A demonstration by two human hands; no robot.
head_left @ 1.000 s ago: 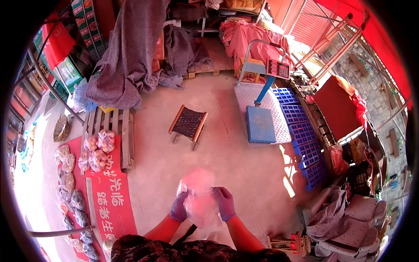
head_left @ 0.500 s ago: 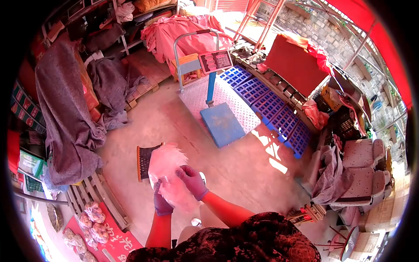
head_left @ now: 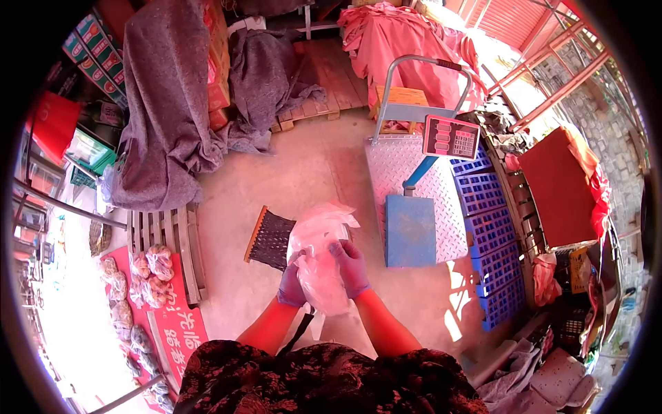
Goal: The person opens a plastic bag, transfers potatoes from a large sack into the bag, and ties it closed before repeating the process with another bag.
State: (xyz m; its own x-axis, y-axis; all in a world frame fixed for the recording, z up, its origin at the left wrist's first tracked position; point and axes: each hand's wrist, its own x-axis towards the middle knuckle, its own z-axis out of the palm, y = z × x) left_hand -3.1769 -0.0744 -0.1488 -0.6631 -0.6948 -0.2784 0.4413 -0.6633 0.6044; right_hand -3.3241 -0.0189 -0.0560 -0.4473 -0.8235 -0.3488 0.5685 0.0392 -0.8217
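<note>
A thin, pale, see-through plastic bag (head_left: pixel 321 255) hangs crumpled between my two gloved hands, its upper part spreading forward. My left hand (head_left: pixel 293 281) grips its left side, the fingers closed on the film. On the right side my right hand (head_left: pixel 349 268) pinches the bag with thumb and fingers together. Just beyond the bag, on the floor, stands a small folding stool (head_left: pixel 271 238) with a dark woven seat, partly covered by the bag. Whether anything is inside the bag cannot be made out.
A platform scale (head_left: pixel 411 231) with a blue base rests on a metal-plated cart (head_left: pixel 448 207) at the right, beside blue plastic pallets (head_left: pixel 486 224). Bagged goods (head_left: pixel 152 272) lie by a wooden pallet (head_left: pixel 186 241) at the left. Grey cloth (head_left: pixel 165 103) drapes over stacked boxes.
The view swung right and then back left. Both hands still hold the bag, now close in front of the body, with the stool and scale appearing nearer than a second ago.
</note>
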